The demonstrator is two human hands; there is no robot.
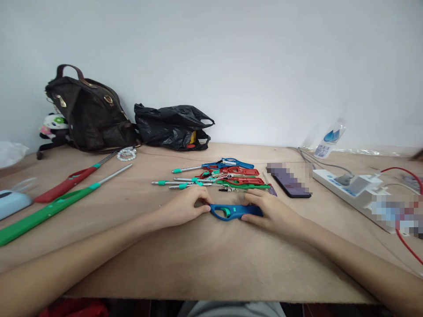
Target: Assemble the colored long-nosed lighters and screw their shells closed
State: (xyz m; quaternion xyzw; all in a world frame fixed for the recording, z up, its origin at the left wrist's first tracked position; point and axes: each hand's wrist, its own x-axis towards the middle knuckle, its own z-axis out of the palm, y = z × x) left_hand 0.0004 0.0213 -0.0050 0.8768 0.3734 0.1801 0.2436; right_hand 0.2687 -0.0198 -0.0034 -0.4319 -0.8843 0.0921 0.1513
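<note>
A blue lighter handle (236,212) with a green trigger lies low over the table in front of me; no metal tube shows on it. My left hand (188,206) pinches its looped left end between thumb and fingers. Around its right end, the fingers and thumb of my right hand (271,210) are closed. Just beyond my hands lie opened lighters: a blue lighter half (228,164), red lighter halves (249,180) and a green one (261,186), with metal tubes, green collars and thin wires. A screwdriver (271,189) lies behind my right hand, partly hidden.
To the left are a whole red lighter (68,185) and a green lighter (49,213). A dark bag (90,114) and a black plastic bag (165,127) stand by the wall. On the right are a phone (291,182), a power strip (343,193) with cables and a bottle (330,138).
</note>
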